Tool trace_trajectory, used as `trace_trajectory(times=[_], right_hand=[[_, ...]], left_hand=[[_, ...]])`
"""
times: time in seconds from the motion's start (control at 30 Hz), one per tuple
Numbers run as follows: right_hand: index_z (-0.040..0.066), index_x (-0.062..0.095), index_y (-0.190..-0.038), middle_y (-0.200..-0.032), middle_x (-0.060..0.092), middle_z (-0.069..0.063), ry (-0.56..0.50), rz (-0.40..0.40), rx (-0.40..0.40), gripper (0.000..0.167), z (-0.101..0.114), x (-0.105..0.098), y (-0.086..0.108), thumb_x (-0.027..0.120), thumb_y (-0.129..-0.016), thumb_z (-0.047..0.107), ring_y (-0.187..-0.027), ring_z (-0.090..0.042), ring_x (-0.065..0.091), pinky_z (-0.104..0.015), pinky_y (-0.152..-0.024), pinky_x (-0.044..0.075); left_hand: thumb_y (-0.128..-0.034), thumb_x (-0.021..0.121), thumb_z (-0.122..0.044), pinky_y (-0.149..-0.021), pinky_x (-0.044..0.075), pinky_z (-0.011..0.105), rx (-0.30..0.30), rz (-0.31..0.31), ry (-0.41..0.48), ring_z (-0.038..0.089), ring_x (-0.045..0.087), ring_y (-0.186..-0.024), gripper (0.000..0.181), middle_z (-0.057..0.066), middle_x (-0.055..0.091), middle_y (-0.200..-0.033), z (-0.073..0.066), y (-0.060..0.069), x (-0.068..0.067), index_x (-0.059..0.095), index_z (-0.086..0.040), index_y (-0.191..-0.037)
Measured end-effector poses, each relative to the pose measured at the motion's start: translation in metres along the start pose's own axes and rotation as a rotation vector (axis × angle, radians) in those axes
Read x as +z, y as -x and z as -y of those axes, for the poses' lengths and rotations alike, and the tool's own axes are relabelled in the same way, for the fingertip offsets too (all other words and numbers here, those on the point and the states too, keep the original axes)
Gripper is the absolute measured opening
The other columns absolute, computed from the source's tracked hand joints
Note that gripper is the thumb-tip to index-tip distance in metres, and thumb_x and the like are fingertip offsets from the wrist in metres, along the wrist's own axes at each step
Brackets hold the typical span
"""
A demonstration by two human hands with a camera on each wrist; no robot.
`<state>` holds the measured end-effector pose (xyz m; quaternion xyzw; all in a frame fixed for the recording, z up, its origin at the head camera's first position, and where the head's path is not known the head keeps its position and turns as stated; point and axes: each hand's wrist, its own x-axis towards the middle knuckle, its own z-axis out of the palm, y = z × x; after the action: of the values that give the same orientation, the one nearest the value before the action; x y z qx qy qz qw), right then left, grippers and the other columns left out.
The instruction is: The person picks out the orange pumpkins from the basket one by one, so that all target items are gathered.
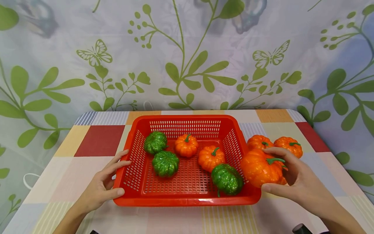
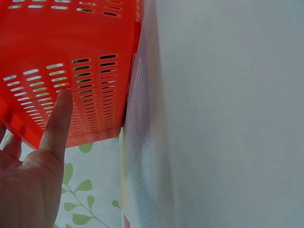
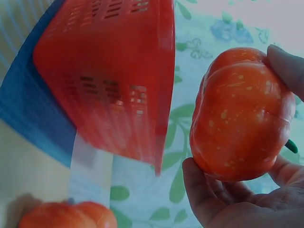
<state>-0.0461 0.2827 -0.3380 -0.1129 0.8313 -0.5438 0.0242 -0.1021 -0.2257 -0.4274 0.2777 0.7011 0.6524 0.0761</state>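
Note:
My right hand [image 1: 304,182] holds an orange toy pumpkin [image 1: 261,168] with a green stem, just beyond the basket's right rim. In the right wrist view, thumb and fingers lie around opposite sides of this pumpkin [image 3: 242,116]. My left hand [image 1: 99,185] grips the left rim of a red plastic basket [image 1: 187,201], its fingertips reaching over the edge. One of its digits lies along the perforated outer wall [image 2: 90,42] in the left wrist view. Inside the basket are two orange pumpkins [image 1: 186,145] and three green ones [image 1: 165,163].
Right of the basket, two more orange pumpkins [image 1: 287,146] stand on the checked tablecloth [image 1: 99,139]. Another orange shape [image 1: 283,181] is mostly hidden behind the held pumpkin. A leaf-patterned curtain [image 1: 187,58] hangs behind the table.

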Motion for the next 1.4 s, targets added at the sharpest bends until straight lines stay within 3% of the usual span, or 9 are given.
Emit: trace_trajectory(times=[0.23,0.4,0.53,0.7,0.93,1.0,1.13,1.23,1.4], right_hand=[[0.006,0.041,-0.143,-0.140,0.036,-0.011,0.030,-0.082,-0.037,0.073,-0.017,-0.016,0.008,0.070,-0.080,-0.017,-0.112,-0.013,0.055,-0.020,-0.082,0.054],[0.012,0.040,-0.147,-0.137,0.040,-0.007,0.172,-0.150,0.008,0.077,-0.028,-0.029,0.018,0.073,-0.081,-0.012,-0.114,-0.007,0.051,-0.014,-0.082,0.051],[0.015,0.039,-0.149,-0.139,0.038,-0.004,0.220,-0.185,0.062,0.074,-0.037,-0.042,0.024,0.072,-0.086,-0.006,-0.110,-0.002,0.055,-0.016,-0.077,0.054],[0.013,0.041,-0.146,-0.135,0.040,0.000,0.136,-0.235,0.080,0.066,-0.053,-0.058,0.030,0.064,-0.089,-0.010,-0.099,-0.003,0.060,-0.019,-0.070,0.056],[0.021,0.045,-0.143,-0.127,0.047,0.010,0.216,-0.333,0.117,0.066,-0.080,-0.076,0.035,0.070,-0.087,-0.006,-0.100,0.003,0.052,-0.003,-0.077,0.045],[0.018,0.047,-0.142,-0.127,0.049,0.010,0.128,-0.355,0.097,0.067,-0.089,-0.081,0.037,0.069,-0.086,-0.011,-0.101,0.004,0.052,-0.002,-0.078,0.043],[0.019,0.046,-0.145,-0.126,0.050,0.015,0.066,-0.393,0.091,0.070,-0.107,-0.093,0.039,0.067,-0.086,-0.013,-0.104,0.006,0.051,-0.002,-0.081,0.038],[0.023,0.044,-0.146,-0.124,0.049,0.020,0.132,-0.410,0.130,0.071,-0.116,-0.100,0.040,0.068,-0.088,-0.009,-0.104,0.009,0.049,-0.003,-0.081,0.034],[0.029,0.046,-0.143,-0.123,0.047,0.025,0.148,-0.398,0.191,0.070,-0.127,-0.104,0.041,0.070,-0.087,-0.005,-0.098,0.014,0.050,-0.002,-0.075,0.037]], left_hand=[[-0.0791,0.062,0.017,-0.084,0.056,0.041,0.010,0.004,0.010,0.015,0.032,-0.137,0.064,0.014,0.013,-0.161,0.001,0.000,0.000,0.040,0.013,-0.139],[-0.0793,0.061,0.017,-0.085,0.056,0.041,0.011,0.006,0.012,0.015,0.033,-0.137,0.064,0.014,0.013,-0.161,0.001,0.000,0.000,0.040,0.013,-0.139],[-0.0793,0.062,0.016,-0.084,0.056,0.041,0.009,0.003,0.008,0.015,0.034,-0.136,0.064,0.013,0.013,-0.161,0.001,0.000,0.000,0.041,0.012,-0.139],[-0.0793,0.061,0.016,-0.084,0.056,0.041,0.010,0.000,0.007,0.015,0.034,-0.136,0.063,0.013,0.013,-0.161,0.001,0.000,0.000,0.041,0.013,-0.139],[-0.0794,0.062,0.015,-0.085,0.056,0.041,0.005,0.000,0.009,0.015,0.033,-0.137,0.064,0.013,0.013,-0.161,0.001,0.000,0.000,0.041,0.013,-0.139],[-0.0796,0.062,0.015,-0.084,0.056,0.041,0.004,0.000,0.013,0.015,0.033,-0.137,0.064,0.013,0.013,-0.161,0.002,0.000,0.000,0.040,0.012,-0.140],[-0.0799,0.062,0.014,-0.084,0.056,0.042,0.003,0.000,0.017,0.015,0.034,-0.136,0.063,0.012,0.013,-0.161,0.002,0.000,0.000,0.040,0.012,-0.139],[-0.0798,0.062,0.014,-0.084,0.056,0.042,0.011,0.000,0.016,0.015,0.033,-0.136,0.063,0.013,0.013,-0.161,0.002,0.000,0.000,0.040,0.013,-0.139],[-0.0792,0.061,0.016,-0.085,0.056,0.041,0.033,0.005,0.022,0.015,0.033,-0.137,0.062,0.015,0.014,-0.161,0.002,0.000,0.000,0.041,0.014,-0.138]])
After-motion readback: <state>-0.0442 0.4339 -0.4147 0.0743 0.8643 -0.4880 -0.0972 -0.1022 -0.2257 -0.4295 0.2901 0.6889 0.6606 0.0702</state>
